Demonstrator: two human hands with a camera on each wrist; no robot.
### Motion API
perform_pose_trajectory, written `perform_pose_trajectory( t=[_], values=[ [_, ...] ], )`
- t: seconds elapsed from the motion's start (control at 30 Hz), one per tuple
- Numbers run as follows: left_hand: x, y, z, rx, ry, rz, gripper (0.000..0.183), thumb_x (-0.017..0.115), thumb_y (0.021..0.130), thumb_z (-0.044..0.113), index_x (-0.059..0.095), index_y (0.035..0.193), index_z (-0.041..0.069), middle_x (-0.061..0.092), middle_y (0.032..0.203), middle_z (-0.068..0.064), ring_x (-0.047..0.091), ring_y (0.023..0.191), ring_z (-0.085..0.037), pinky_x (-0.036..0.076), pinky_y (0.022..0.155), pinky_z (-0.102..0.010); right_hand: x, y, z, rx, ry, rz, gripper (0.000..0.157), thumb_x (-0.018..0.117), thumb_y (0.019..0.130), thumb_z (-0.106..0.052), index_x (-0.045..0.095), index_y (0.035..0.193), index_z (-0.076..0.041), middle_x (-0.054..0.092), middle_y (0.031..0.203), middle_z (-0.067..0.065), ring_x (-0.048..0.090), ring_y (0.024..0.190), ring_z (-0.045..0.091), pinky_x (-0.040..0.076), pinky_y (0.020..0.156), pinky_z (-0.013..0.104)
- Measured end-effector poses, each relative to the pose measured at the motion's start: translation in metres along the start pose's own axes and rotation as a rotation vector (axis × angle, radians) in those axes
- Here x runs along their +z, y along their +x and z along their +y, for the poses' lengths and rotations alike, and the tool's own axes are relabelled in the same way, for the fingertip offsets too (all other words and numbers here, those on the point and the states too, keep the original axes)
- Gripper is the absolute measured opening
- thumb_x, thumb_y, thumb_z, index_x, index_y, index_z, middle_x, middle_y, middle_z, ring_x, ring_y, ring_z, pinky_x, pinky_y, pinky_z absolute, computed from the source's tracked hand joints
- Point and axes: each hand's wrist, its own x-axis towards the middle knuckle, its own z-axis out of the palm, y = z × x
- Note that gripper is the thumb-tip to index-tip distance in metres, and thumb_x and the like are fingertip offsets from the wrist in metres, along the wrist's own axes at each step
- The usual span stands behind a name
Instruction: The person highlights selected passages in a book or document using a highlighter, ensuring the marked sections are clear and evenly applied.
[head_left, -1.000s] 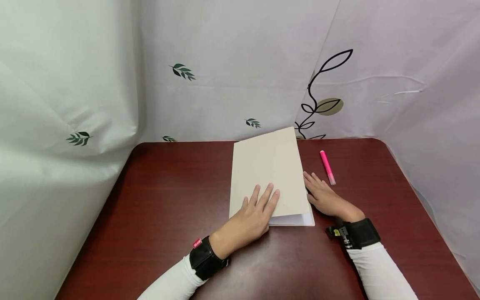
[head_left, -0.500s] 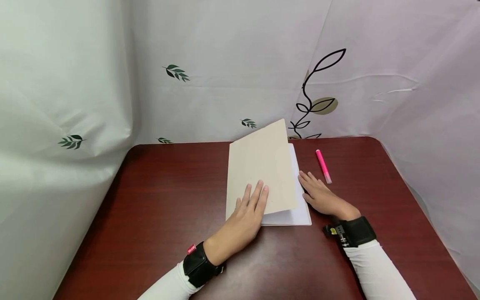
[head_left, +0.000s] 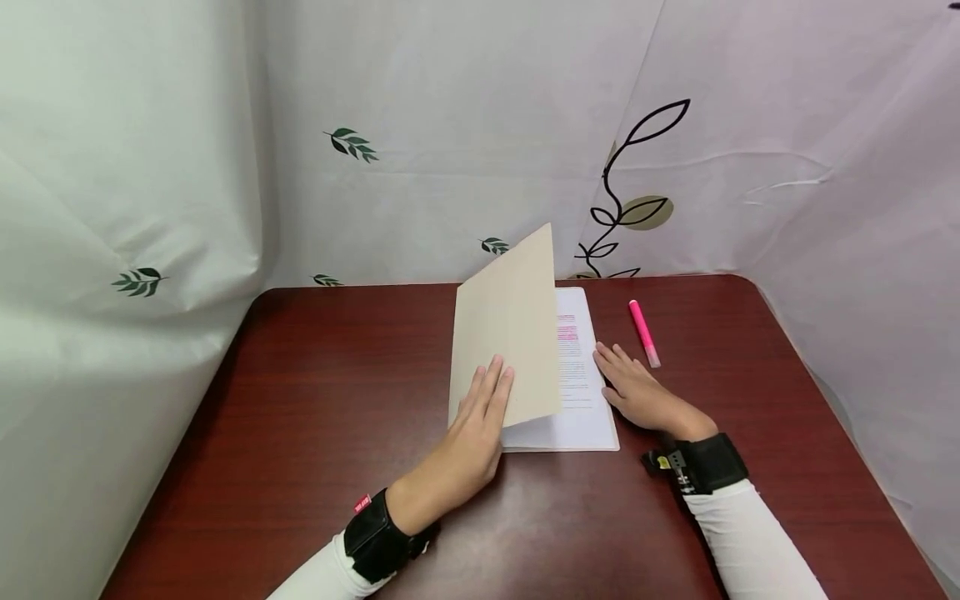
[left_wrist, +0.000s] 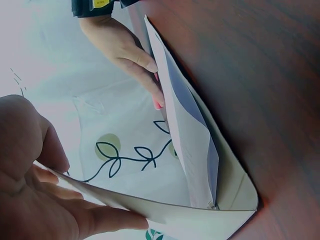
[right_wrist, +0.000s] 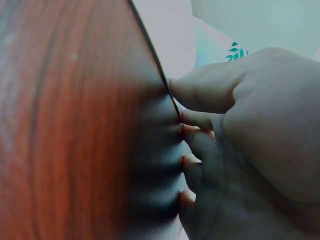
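Note:
A cream folder [head_left: 502, 333] stands half open, its front cover tilted up toward the left. White printed sheets [head_left: 581, 367] with pink highlighted lines lie inside it. My left hand [head_left: 468, 442] holds the cover near its lower edge, fingers along the outside; the left wrist view shows the thumb of that hand [left_wrist: 30, 190] on the inner side. At the folder's right edge rests my right hand [head_left: 641, 392], its fingers extended, with fingertips and thumb touching that edge and the table in the right wrist view.
A capped pink highlighter [head_left: 644, 333] lies on the table just beyond my right hand. The dark red-brown wooden table [head_left: 337, 375] ends at a pale curtain [head_left: 420, 192] with leaf prints, which surrounds the back and sides.
My left hand has moved left and lifted the cover from nearly closed to a steep tilt, uncovering the printed sheets. My right hand has stayed at the folder's right edge.

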Motion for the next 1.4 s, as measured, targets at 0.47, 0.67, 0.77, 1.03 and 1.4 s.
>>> perform_pose_trajectory(
  t=[0.47, 0.67, 0.77, 1.03, 1.4],
  values=[
    [-0.011, -0.005, -0.004, -0.075, -0.214, 0.2, 0.092, 0.048, 0.08, -0.023, 0.015, 0.163, -0.002, 0.016, 0.171, -0.022, 0.022, 0.158, -0.032, 0.025, 0.122, -0.034, 0.004, 0.002, 0.006, 0.021, -0.004, -0.013, 0.064, 0.051, 0.105, -0.011, 0.023, 0.161, 0.006, 0.016, 0.17, 0.026, 0.008, 0.156, 0.052, 0.009, 0.12, 0.074],
    [-0.015, -0.011, -0.008, -0.116, -0.317, 0.25, 0.091, 0.041, 0.081, -0.023, 0.014, 0.164, 0.001, 0.017, 0.172, -0.019, 0.023, 0.158, -0.031, 0.017, 0.124, -0.022, 0.006, 0.003, 0.008, 0.006, 0.004, -0.006, 0.065, 0.052, 0.104, -0.011, 0.024, 0.16, 0.007, 0.016, 0.17, 0.027, 0.008, 0.155, 0.054, 0.009, 0.12, 0.072],
    [-0.015, -0.014, -0.011, -0.102, -0.363, 0.304, 0.09, 0.038, 0.08, -0.025, 0.016, 0.164, 0.0, 0.02, 0.171, -0.02, 0.026, 0.157, -0.03, 0.017, 0.125, -0.021, 0.003, 0.003, 0.004, 0.009, 0.014, -0.011, 0.064, 0.051, 0.105, -0.011, 0.024, 0.16, 0.007, 0.016, 0.169, 0.028, 0.008, 0.155, 0.054, 0.008, 0.121, 0.071],
    [-0.014, -0.018, -0.017, -0.13, -0.378, 0.445, 0.077, 0.042, 0.093, -0.023, 0.023, 0.163, 0.004, 0.032, 0.168, -0.013, 0.036, 0.151, -0.02, 0.027, 0.121, -0.018, 0.0, 0.002, -0.002, 0.046, -0.004, -0.036, 0.064, 0.05, 0.106, -0.01, 0.023, 0.161, 0.006, 0.015, 0.17, 0.026, 0.007, 0.156, 0.053, 0.007, 0.121, 0.072],
    [-0.026, -0.028, -0.021, -0.372, -0.511, 0.49, 0.069, 0.05, 0.093, -0.015, 0.036, 0.157, 0.007, 0.06, 0.141, -0.025, 0.063, 0.122, -0.033, 0.05, 0.099, -0.02, 0.001, 0.003, 0.001, 0.035, 0.008, -0.022, 0.063, 0.05, 0.106, -0.009, 0.023, 0.16, 0.007, 0.015, 0.17, 0.027, 0.007, 0.156, 0.052, 0.008, 0.121, 0.072]
  ],
)
